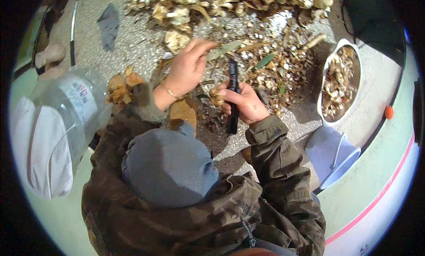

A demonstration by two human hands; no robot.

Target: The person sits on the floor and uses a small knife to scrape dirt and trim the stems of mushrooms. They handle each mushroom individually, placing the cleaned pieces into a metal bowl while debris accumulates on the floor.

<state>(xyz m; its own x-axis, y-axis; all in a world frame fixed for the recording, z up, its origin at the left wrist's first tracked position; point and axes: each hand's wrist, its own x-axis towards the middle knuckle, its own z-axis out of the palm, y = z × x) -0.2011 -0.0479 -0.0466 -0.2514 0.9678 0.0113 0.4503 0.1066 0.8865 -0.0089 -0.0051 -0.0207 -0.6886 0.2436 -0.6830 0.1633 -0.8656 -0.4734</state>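
Observation:
My right hand (244,103) grips a black-handled tool (233,106), perhaps a utility knife, and pinches a small brown mushroom piece (217,96) between thumb and fingers. To its left my left hand (191,66) hovers over the speckled floor, its fingers loosely bent and a little blurred, holding nothing that I can see. A thin bracelet circles that wrist. Beyond both hands lies a heap of pale, dirty mushrooms (181,15). Leaves, soil and white bits (265,66) are scattered between the heap and my right hand.
An oval white-rimmed basin (323,86) with mushroom pieces stands at the right, above a lavender bucket (328,156) lying tipped. At the left are a large clear plastic bottle (89,106), a white cloth-like item (49,149) and orange-brown pieces (121,86). A grey cloth (109,26) lies farther off.

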